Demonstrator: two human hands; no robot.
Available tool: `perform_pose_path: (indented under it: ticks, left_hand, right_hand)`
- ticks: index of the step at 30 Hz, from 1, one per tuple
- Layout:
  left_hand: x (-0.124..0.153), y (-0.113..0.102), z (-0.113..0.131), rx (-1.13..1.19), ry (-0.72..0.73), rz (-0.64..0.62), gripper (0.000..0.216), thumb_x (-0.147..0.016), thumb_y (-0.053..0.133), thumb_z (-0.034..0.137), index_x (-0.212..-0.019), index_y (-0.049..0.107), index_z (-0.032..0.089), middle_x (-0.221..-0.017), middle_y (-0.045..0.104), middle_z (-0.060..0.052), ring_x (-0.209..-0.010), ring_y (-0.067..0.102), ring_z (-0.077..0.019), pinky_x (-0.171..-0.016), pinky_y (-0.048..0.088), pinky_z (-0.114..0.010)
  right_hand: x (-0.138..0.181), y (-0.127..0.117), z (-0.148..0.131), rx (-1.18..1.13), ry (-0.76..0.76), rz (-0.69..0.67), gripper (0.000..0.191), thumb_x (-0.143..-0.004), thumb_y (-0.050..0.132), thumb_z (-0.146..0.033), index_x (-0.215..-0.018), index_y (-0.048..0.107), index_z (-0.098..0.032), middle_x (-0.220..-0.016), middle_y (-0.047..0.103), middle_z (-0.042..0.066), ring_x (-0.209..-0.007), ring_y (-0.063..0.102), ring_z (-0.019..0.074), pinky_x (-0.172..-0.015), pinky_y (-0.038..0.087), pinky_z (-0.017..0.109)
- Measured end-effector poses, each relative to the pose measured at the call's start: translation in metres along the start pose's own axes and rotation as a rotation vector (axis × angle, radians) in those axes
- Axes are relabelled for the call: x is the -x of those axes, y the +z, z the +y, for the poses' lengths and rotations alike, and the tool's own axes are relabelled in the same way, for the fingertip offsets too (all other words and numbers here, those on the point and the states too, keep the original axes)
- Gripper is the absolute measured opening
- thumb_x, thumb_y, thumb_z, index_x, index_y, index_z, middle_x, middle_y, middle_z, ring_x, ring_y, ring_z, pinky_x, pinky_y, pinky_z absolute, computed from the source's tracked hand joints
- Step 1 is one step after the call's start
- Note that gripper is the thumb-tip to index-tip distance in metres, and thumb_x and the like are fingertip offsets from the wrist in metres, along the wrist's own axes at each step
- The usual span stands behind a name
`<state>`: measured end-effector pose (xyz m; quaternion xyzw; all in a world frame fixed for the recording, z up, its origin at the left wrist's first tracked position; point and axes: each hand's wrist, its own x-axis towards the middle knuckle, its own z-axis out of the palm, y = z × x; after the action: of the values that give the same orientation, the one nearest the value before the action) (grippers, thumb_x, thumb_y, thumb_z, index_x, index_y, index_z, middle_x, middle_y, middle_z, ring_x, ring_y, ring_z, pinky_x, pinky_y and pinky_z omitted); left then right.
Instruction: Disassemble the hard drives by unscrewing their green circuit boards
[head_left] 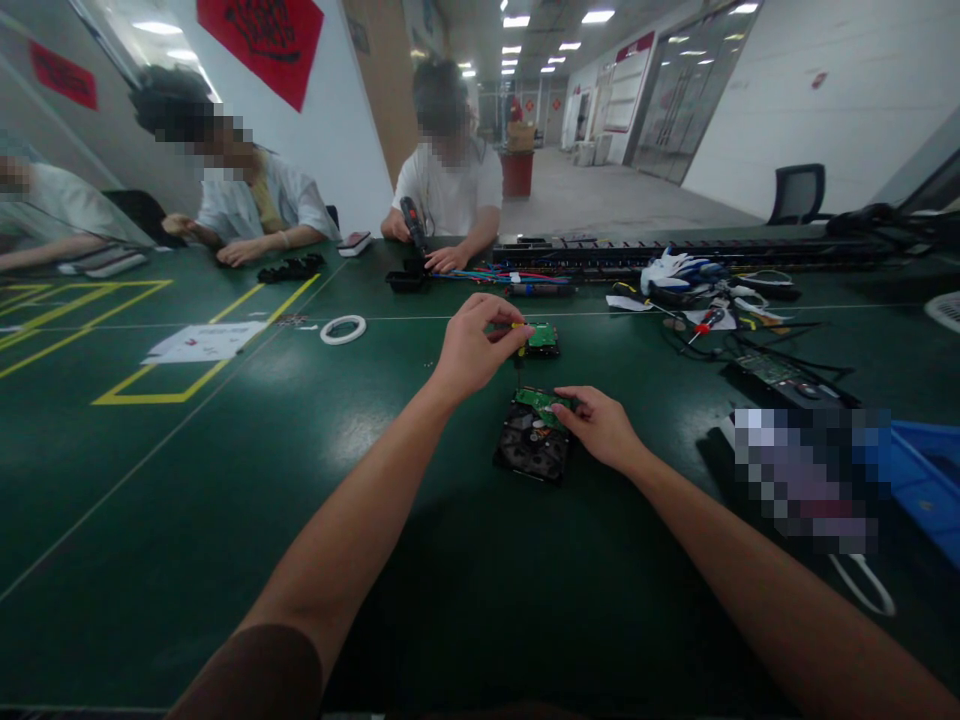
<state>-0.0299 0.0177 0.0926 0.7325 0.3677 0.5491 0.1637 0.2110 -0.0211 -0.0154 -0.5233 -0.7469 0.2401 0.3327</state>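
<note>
Screwdriver (pixel 519 327) thin, yellow-tipped; board (pixel 541 402) flat, green, rectangular.

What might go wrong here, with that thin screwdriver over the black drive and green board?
1. The left hand pinches the thin yellow-handled screwdriver near its top only; its tip might slip and scratch the green circuit board on the black hard drive.
2. The right hand steadies just one edge of that board, so the drive may skid on the dark green table.
</note>
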Motion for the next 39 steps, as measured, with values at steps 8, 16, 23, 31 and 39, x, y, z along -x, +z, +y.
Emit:
perform_pose_path:
  ticks: [8, 16, 23, 31, 39]
  left_hand:
    - [-0.004, -0.003, -0.014, 0.025, -0.068, -0.073, 0.018, -0.088, 0.071, 0.035, -0.098, 0.075, 0.021, -0.100, 0.073, -0.005, -0.094, 0.066, -0.0172, -0.080, 0.057, -0.030]
    - [-0.002, -0.003, -0.005, 0.597, -0.422, -0.288, 0.021, -0.093, 0.065, 0.033, -0.110, 0.071, 0.021, -0.109, 0.070, -0.006, -0.091, 0.067, -0.0153, -0.069, 0.061, -0.027]
    - [-0.001, 0.002, -0.003, 0.744, -0.494, -0.263, 0.024, -0.090, 0.070, 0.037, -0.103, 0.069, 0.017, -0.102, 0.068, -0.007, -0.094, 0.066, -0.0170, -0.075, 0.061, -0.031]
    - [0.000, 0.003, -0.002, 0.604, -0.471, -0.249, 0.025, -0.086, 0.073, 0.040, -0.099, 0.072, 0.018, -0.096, 0.067, -0.006, -0.082, 0.061, -0.0125, -0.059, 0.052, -0.020]
    - [0.000, 0.000, 0.000, 0.762, -0.559, -0.260, 0.022, -0.087, 0.073, 0.030, -0.100, 0.064, 0.016, -0.097, 0.068, -0.008, -0.090, 0.065, -0.0179, -0.071, 0.060, -0.032]
  right_hand:
    - [0.000, -0.001, 0.000, 0.007, -0.006, -0.004, 0.037, -0.094, 0.062, -0.044, -0.124, 0.068, -0.024, -0.119, 0.068, 0.009, -0.078, 0.062, 0.0183, -0.071, 0.054, 0.036]
    - [0.000, 0.000, -0.001, 0.006, -0.002, 0.006, 0.037, -0.093, 0.062, -0.044, -0.124, 0.068, -0.023, -0.117, 0.068, 0.010, -0.077, 0.062, 0.0180, -0.070, 0.053, 0.035]
    - [0.000, 0.001, -0.002, 0.027, -0.007, 0.021, 0.038, -0.092, 0.063, -0.043, -0.123, 0.069, -0.022, -0.114, 0.069, 0.010, -0.073, 0.060, 0.0171, -0.065, 0.051, 0.034]
    - [0.000, 0.000, 0.000, 0.020, -0.031, 0.007, 0.036, -0.094, 0.062, -0.043, -0.124, 0.068, -0.024, -0.116, 0.067, 0.009, -0.075, 0.061, 0.0173, -0.068, 0.053, 0.034]
    - [-0.001, 0.000, 0.001, 0.027, -0.026, -0.001, 0.037, -0.094, 0.062, -0.044, -0.125, 0.067, -0.024, -0.116, 0.068, 0.009, -0.076, 0.062, 0.0179, -0.068, 0.053, 0.035]
